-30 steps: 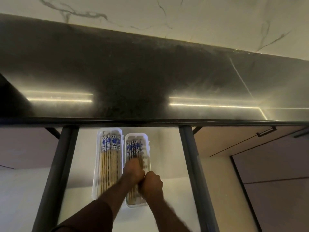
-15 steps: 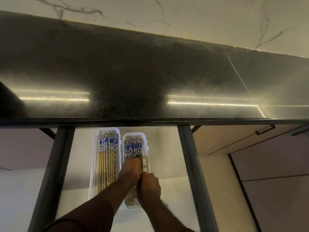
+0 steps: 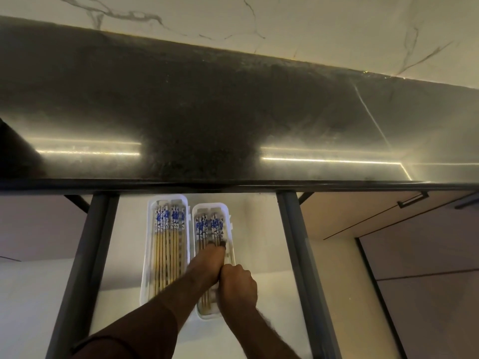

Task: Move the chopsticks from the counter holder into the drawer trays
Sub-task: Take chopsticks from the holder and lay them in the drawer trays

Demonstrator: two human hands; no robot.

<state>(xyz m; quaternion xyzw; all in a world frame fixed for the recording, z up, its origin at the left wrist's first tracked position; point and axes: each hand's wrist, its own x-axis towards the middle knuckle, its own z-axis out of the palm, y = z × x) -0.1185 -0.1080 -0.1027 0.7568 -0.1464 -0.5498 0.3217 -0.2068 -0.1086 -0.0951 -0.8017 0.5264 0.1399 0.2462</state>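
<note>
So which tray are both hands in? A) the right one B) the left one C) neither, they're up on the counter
A: both the left hand and the right hand rest on the chopsticks in the right tray; the left tray lies untouched.

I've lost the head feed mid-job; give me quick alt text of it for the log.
Both hands, left hand and right hand, press together on chopsticks in the right white tray inside the open drawer. The left white tray beside it holds a neat row of blue-and-white-topped chopsticks. The dark countertop above shows only light reflections.
</note>
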